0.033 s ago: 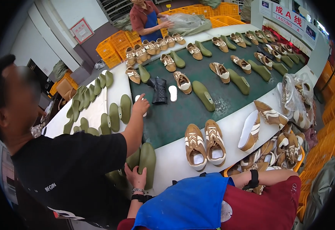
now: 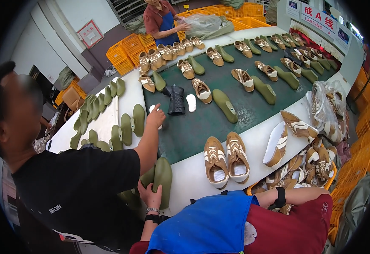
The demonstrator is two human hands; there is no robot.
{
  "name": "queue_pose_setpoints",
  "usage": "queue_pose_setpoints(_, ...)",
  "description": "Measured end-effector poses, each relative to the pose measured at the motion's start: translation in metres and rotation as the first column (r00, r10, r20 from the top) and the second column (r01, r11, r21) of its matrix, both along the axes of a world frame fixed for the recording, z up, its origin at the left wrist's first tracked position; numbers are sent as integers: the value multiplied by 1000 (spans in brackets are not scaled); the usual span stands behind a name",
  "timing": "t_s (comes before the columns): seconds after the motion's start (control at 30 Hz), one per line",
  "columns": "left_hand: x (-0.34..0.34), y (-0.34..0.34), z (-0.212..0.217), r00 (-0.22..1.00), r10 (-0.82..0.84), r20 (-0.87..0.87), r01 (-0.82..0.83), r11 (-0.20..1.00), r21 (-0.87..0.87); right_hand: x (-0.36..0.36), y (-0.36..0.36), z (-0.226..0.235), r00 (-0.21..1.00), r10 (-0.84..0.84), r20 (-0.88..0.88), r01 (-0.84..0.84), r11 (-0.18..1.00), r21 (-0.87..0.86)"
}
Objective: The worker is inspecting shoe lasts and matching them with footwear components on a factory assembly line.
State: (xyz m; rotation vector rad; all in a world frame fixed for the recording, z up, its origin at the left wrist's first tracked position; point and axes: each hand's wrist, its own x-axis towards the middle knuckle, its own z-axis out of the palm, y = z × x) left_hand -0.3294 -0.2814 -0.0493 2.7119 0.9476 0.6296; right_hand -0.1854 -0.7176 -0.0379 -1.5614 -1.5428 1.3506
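My left hand [image 2: 151, 195] is closed around a green shoe last [image 2: 163, 180] at the table's near left edge, where another green last stands close beside it. My right forearm bends in toward my blue apron [image 2: 202, 224]. Only the wrist side of my right hand [image 2: 263, 197] shows; the apron hides its fingers. Just ahead of me, a pair of brown and white sneakers [image 2: 215, 161] rests on the white table border, toes pointing away. To their right one sneaker [image 2: 276, 146] lies on its side with its white sole showing, next to another sneaker [image 2: 299, 125].
At left a person in black stretches a hand [image 2: 154, 117] to a white insole. Sneakers and lasts stand in rows on the green belt [image 2: 185, 135], near a black quilted item [image 2: 176, 100]. A shoe-filled yellow basket [image 2: 331, 173] is at right. Another person stands across the table.
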Motion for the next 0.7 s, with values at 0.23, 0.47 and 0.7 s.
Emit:
queue_pose_setpoints(0.23, 19, -15, 21, 989, 56, -135, -70, 992, -108, 13, -42, -43, 878, 193, 438, -230, 973, 33)
queue_pose_setpoints(0.47, 5, -20, 15, 967, 71, -244, -122, 972, -201, 45, -69, -77, 645, 167, 746, -297, 954, 44)
queue_pose_setpoints(0.7, 8, -13, 12, 996, 21, -91, -26, 998, -49, -6, -43, -81, 496, 53, 867, -79, 997, -15)
